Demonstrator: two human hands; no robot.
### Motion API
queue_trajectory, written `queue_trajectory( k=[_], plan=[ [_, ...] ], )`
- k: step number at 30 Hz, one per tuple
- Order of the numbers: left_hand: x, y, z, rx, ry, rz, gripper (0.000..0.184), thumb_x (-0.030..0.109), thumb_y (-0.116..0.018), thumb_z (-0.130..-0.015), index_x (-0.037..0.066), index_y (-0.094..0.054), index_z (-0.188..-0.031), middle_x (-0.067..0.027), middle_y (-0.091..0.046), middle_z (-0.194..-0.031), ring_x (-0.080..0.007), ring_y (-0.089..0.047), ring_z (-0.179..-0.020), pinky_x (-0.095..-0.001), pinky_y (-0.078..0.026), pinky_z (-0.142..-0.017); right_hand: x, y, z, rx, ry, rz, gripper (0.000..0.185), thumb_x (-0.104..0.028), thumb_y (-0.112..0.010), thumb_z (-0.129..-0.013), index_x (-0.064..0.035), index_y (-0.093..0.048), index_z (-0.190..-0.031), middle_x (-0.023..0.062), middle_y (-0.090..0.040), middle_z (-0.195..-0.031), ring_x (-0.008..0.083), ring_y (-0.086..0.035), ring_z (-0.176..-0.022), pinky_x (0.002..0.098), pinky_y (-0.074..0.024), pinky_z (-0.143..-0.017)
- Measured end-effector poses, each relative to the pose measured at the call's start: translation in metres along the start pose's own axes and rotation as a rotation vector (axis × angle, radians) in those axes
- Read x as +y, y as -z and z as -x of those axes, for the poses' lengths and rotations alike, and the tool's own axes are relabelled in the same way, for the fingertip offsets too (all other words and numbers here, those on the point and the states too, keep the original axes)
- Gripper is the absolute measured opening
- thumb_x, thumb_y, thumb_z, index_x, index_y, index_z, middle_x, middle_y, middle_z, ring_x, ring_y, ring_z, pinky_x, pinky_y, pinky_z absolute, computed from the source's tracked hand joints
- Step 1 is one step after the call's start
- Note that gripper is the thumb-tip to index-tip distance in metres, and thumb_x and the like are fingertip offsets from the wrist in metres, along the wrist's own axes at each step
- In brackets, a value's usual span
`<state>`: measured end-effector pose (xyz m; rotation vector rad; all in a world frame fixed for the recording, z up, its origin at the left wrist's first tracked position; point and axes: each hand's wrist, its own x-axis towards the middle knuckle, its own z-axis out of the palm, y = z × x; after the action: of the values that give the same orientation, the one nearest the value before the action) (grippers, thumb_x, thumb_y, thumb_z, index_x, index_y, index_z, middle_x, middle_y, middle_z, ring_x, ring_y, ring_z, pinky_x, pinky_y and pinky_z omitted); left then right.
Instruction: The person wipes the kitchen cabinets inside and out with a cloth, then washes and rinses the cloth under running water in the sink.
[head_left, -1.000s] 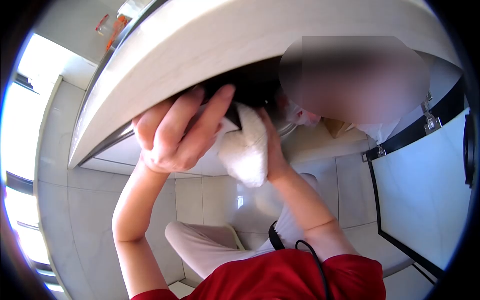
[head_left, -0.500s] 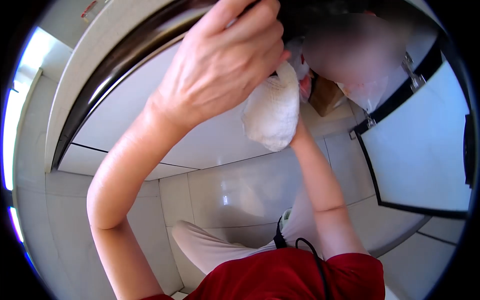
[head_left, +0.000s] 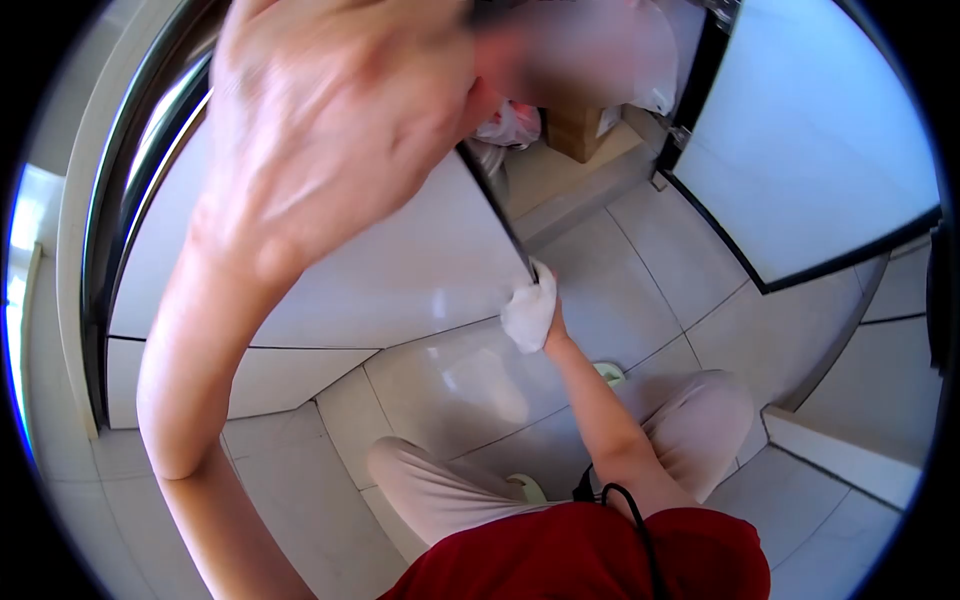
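Note:
My left hand (head_left: pixel 335 125) is large and close to the camera at the upper left, over the white cabinet door (head_left: pixel 400 265). Its fingers run off the top edge or are blurred, so their grip is hidden. Lower down, my right hand (head_left: pixel 557 322) is closed on a white cloth (head_left: pixel 530 312). The cloth lies against the lower corner of that door, at its dark edge.
To the right, another cabinet door (head_left: pixel 805 140) with a black frame stands open. Inside the cabinet are a brown box (head_left: pixel 575 132) and plastic bags (head_left: pixel 515 125). My bent knees are above the tiled floor (head_left: pixel 630 265). A blurred patch covers part of the cabinet's inside.
My right hand and the cloth have moved from the cabinet opening down to the door's lower corner. My left hand has shifted left and up. The view has turned, showing more floor.

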<state>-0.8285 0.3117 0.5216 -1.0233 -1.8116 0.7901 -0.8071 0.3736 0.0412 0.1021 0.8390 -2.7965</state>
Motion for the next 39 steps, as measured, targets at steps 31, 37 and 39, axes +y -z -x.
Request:
queue_trajectory(
  k=[31,37,39],
  plan=[
    [0.028,0.048,0.000,0.086,0.059,0.157,0.019,0.006,-0.067,-0.072,0.004,-0.056,-0.056,-0.0042,-0.057,-0.064,-0.0195,-0.055,-0.070,-0.0329,-0.044,-0.073,-0.014,0.084,0.013,-0.053,-0.259,1.537,0.034,-0.016,-0.057,-0.072,-0.0100,-0.062,-0.105,0.0169,-0.060,-0.108,0.0349,-0.057,-0.101,0.0423,-0.0467,-0.083],
    [0.023,0.079,0.024,0.183,-0.195,0.059,0.027,0.016,-0.049,-0.079,0.013,-0.056,-0.053,0.0006,-0.053,-0.058,-0.0136,-0.051,-0.067,-0.0291,-0.041,-0.069,-0.034,0.031,-0.041,-1.235,-0.739,2.064,0.033,-0.020,-0.059,-0.073,-0.0096,-0.064,-0.104,0.0140,-0.064,-0.098,0.0319,-0.060,-0.091,0.0429,-0.0478,-0.075],
    [0.020,0.097,0.023,0.105,-0.275,0.039,0.032,0.020,-0.043,-0.081,0.016,-0.054,-0.052,0.0028,-0.051,-0.056,-0.0110,-0.050,-0.066,-0.0264,-0.038,-0.069,-0.055,-0.034,-0.068,-1.376,-0.872,1.970,0.034,-0.019,-0.056,-0.076,-0.0099,-0.062,-0.109,0.0105,-0.063,-0.100,0.0246,-0.059,-0.088,0.0403,-0.0474,-0.075]
  ],
)
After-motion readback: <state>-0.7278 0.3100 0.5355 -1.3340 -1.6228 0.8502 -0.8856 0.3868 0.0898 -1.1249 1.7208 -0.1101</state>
